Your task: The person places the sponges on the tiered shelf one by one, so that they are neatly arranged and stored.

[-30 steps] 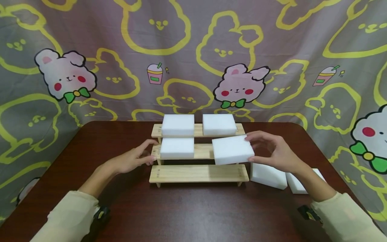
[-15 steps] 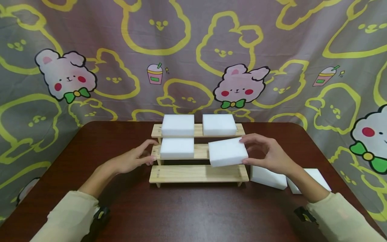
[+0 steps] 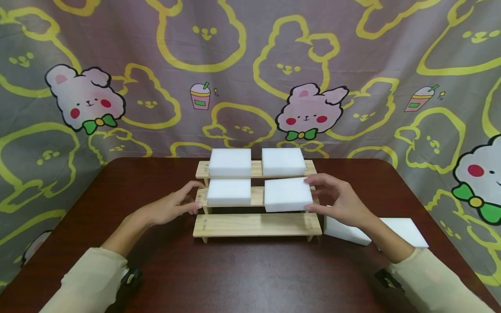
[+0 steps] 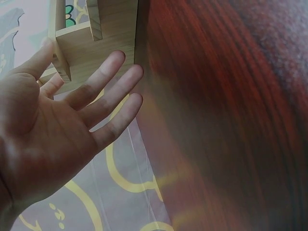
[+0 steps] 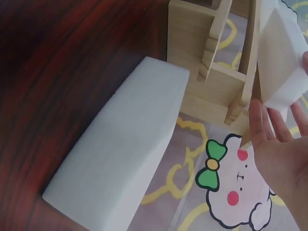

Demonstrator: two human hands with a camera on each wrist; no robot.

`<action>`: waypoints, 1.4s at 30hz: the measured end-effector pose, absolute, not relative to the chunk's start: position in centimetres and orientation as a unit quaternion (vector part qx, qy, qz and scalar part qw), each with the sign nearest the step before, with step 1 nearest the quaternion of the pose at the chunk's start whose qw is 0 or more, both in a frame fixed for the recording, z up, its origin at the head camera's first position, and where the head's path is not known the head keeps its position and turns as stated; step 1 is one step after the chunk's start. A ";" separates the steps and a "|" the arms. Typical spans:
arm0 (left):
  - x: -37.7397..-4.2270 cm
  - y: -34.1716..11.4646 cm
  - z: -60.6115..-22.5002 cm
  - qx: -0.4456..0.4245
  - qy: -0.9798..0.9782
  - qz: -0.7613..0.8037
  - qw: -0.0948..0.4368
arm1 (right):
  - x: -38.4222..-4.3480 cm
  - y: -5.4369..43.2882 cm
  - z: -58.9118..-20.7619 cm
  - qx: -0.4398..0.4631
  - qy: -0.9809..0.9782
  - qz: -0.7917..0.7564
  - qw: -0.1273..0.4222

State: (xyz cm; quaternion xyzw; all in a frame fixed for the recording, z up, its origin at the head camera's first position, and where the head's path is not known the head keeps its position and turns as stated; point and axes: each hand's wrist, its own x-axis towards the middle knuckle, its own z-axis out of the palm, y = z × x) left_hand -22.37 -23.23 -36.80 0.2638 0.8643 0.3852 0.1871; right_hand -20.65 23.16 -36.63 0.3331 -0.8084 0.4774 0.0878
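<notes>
A three-tier wooden display stand [image 3: 250,226] stands mid-table in the head view. At its left end, my left hand [image 3: 170,208] holds the middle tier between thumb and index finger; the left wrist view shows the other fingers of that hand [image 4: 57,125] extended beside the stand. My right hand [image 3: 342,200] grips a white foam block [image 3: 287,194] by its right side, over the right part of the middle tier. In the right wrist view, the held block [image 5: 281,57] looks tilted; whether it touches the tier I cannot tell.
Two foam blocks sit on the top tier, one left [image 3: 230,161] and one right [image 3: 282,160]. Another [image 3: 228,191] lies on the middle tier's left. Right of the stand, a foam block [image 3: 344,230] and a second one [image 3: 405,232] lie on the dark table [image 3: 250,278]. A patterned curtain [image 3: 242,87] hangs behind.
My right hand has carried the foam block leftward over the middle tier, and the block has turned to lie straighter along it. The left hand has stayed in place.
</notes>
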 end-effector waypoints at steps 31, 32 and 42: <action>-22.3 -23.3 -36.8 0.263 0.866 0.384 0.185 | -20.7 22.8 -36.0 0.330 -0.870 0.347 0.117; -22.3 -23.3 -36.8 0.260 0.866 0.385 0.185 | -20.7 22.8 -36.0 0.326 -0.872 0.347 0.115; -22.4 -23.3 -36.9 0.261 0.866 0.384 0.185 | -21.0 22.7 -35.6 0.302 -0.876 0.372 0.055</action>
